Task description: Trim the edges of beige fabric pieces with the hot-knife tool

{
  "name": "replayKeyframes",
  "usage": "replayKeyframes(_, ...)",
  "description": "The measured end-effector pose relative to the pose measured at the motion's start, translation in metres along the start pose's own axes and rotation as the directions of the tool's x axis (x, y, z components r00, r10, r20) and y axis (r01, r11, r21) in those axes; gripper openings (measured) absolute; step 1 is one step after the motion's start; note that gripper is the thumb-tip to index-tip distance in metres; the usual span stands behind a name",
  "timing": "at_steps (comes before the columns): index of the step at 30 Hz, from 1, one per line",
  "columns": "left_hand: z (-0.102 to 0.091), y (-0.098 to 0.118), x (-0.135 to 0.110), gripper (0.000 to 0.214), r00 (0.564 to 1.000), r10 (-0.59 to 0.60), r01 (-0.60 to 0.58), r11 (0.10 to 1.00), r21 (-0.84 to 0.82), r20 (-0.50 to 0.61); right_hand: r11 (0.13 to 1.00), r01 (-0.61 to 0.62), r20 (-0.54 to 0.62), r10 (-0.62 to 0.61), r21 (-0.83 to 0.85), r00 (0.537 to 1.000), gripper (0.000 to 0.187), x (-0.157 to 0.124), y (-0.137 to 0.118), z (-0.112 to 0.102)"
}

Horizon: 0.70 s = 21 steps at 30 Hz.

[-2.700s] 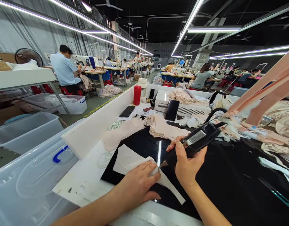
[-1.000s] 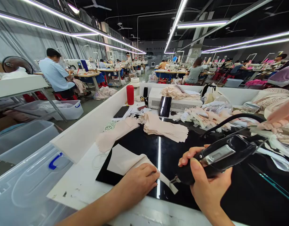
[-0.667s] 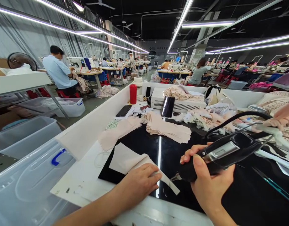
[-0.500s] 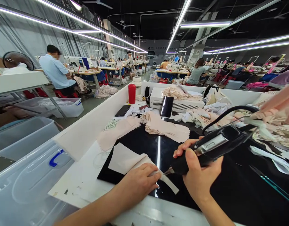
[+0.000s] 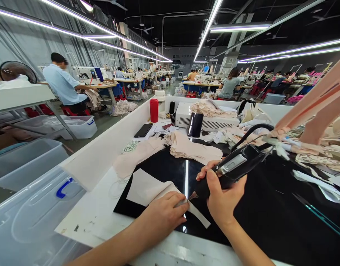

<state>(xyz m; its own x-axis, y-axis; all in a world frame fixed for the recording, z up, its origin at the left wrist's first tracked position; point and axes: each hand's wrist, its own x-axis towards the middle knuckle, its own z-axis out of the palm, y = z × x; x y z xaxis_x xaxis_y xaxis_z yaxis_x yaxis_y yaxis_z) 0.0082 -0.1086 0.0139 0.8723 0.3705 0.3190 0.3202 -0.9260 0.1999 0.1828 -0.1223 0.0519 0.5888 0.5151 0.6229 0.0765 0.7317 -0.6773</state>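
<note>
My left hand point(image 5: 162, 218) lies on a pale beige fabric piece point(image 5: 147, 187), fingers curled down and pressing it onto the glossy black work surface point(image 5: 272, 218). My right hand point(image 5: 221, 197) is wrapped round a black corded hand tool point(image 5: 232, 168). The tool's metal tip touches the fabric just beside my left fingertips. A narrow strip of the fabric point(image 5: 199, 215) runs out to the right under the tip.
A stack of beige fabric pieces point(image 5: 196, 149), two phones point(image 5: 143, 130) point(image 5: 195, 125), a red cup point(image 5: 153, 110) and a white machine point(image 5: 207, 120) stand farther back. Pink straps point(image 5: 311, 107) hang at right. Clear bins point(image 5: 34, 207) sit left. Other people sew at distant tables.
My right hand has brought the tool leftward from the right of the strip until its tip meets the fabric at my left fingers. My left hand stayed put.
</note>
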Motion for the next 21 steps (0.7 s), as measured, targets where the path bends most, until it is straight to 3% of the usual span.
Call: replayKeyframes(21, -0.002, 0.002, -0.0013, 0.033, 1.0, -0.018, 0.018, 1.0, 0.009, 0.009, 0.999, -0.009, -0.022, 0.008, -0.036, 1.0, 0.034, 0.0021, -0.0047, 0.0045)
